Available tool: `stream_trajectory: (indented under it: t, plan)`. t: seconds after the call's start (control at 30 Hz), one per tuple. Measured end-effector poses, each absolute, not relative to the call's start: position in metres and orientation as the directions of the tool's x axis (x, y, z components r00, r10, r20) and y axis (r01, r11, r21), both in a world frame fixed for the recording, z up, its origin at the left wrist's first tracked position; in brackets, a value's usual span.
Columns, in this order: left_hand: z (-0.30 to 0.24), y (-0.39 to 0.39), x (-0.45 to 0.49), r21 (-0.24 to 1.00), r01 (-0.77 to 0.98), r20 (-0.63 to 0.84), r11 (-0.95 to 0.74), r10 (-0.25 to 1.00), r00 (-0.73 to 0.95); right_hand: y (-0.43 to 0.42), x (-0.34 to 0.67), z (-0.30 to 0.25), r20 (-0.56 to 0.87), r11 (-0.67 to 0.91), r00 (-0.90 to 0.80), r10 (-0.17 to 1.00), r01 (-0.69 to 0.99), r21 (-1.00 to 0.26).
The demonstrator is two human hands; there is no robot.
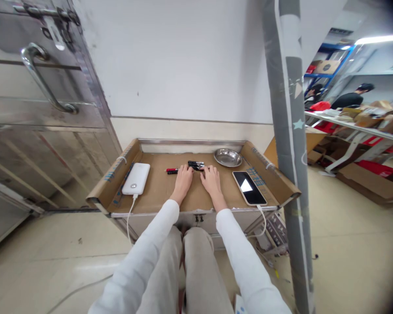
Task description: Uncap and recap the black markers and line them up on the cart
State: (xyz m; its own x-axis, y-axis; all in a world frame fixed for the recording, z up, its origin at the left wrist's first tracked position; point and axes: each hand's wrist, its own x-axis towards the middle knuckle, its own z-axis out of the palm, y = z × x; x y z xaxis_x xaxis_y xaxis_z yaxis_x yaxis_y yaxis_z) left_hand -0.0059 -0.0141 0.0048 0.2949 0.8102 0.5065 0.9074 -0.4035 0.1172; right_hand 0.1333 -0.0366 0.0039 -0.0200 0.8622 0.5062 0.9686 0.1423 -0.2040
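Note:
Several pens, mostly black (pixel 195 164), lie near the middle of a cardboard-lined tabletop (pixel 160 196). My left hand (pixel 182 179) is over them, fingers bent and closed at a dark pen. To its left a red pen (pixel 172 169) and a black pen (pixel 172 172) stick out, partly hidden by that hand. My right hand (pixel 211 179) is close beside it, its curled fingertips at the other end of the dark pen (pixel 198 168) between the two hands. The fingers cover much of that pen.
A round metal dish (pixel 228 158) sits at the back right. A white power bank (pixel 136 179) with a cable lies left, a cabled phone (pixel 249 188) right. Raised cardboard sides (pixel 114 174) edge the tabletop. A grey wrapped pole (pixel 293 174) stands to the right; people work beyond it.

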Motion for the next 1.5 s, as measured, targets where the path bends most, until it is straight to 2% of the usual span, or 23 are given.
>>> stream_trajectory:
  t: [0.33,0.43,0.57,0.7,0.83,0.93,1.03,1.17,1.3,1.4,1.5]
  plan:
    - [0.005,-0.014,-0.007,0.138,0.893,0.5,-0.429,0.808,0.311,-0.036,0.136,0.004,0.466,0.175,-0.051,0.883,0.958,-0.226]
    - [0.001,-0.01,-0.008,0.197,0.847,0.499,-0.494,0.794,0.347,-0.036,0.137,0.004,0.453,0.208,-0.086,0.887,0.951,-0.228]
    - [-0.005,-0.004,-0.009,0.335,0.727,0.493,-0.599,0.769,0.406,-0.033,0.138,0.002,0.448,0.252,-0.117,0.886,0.934,-0.253]
    - [-0.008,-0.003,-0.009,0.407,0.682,0.478,-0.608,0.778,0.408,-0.032,0.139,0.001,0.453,0.274,-0.129,0.882,0.922,-0.272]
    - [-0.005,-0.006,-0.008,0.311,0.709,0.494,-0.633,0.745,0.448,-0.035,0.138,0.004,0.476,0.238,-0.08,0.876,0.93,-0.281]
    - [0.0,-0.01,-0.007,0.231,0.737,0.474,-0.636,0.735,0.485,-0.038,0.139,0.006,0.521,0.168,0.027,0.853,0.931,-0.324]
    - [0.005,-0.014,-0.006,0.185,0.746,0.451,-0.64,0.729,0.515,-0.039,0.142,0.006,0.537,0.09,0.143,0.831,0.919,-0.384]
    - [0.01,-0.022,-0.008,0.159,0.738,0.441,-0.656,0.716,0.541,-0.041,0.145,0.007,0.519,0.03,0.206,0.83,0.911,-0.41]
    - [0.01,-0.027,-0.009,0.22,0.77,0.451,-0.598,0.763,0.463,-0.043,0.143,0.009,0.497,0.031,0.169,0.851,0.929,-0.369]
    - [0.01,-0.027,-0.009,0.247,0.831,0.475,-0.499,0.81,0.345,-0.045,0.139,0.012,0.486,0.107,0.076,0.871,0.935,-0.338]
    - [0.012,-0.028,-0.009,0.26,0.834,0.473,-0.487,0.817,0.329,-0.046,0.136,0.015,0.475,0.182,0.009,0.88,0.917,-0.355]
